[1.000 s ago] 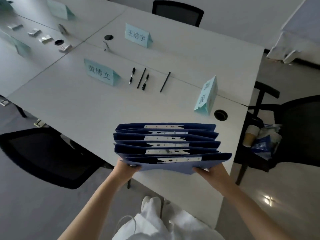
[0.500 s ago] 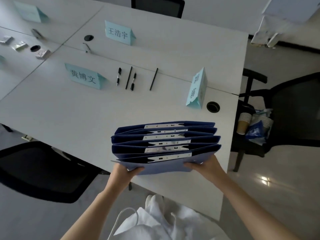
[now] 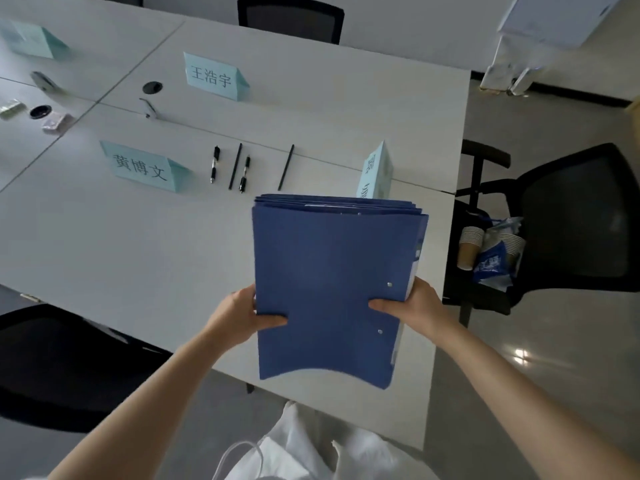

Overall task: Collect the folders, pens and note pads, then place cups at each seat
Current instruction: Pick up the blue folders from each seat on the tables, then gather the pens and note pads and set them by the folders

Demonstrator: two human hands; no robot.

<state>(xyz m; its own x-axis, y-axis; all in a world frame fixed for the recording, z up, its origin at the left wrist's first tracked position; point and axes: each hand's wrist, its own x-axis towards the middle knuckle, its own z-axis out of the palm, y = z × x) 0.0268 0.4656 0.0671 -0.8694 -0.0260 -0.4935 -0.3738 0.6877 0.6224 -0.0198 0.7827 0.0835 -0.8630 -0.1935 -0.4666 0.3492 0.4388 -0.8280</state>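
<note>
Gripping blue folder stack (image 3: 332, 271) both sides: left hand (image 3: 239, 315), right hand (image 3: 415, 306), thumbs pinching cover

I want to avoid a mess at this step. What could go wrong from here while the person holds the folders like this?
1. The folders are gripped only near their lower part by the left hand and right hand; the loose stack could fan out and slip.
2. Both hands are full, so picking up the pens now could drop folders.
3. The raised stack hides part of the name card behind it, which could get knocked.
</note>
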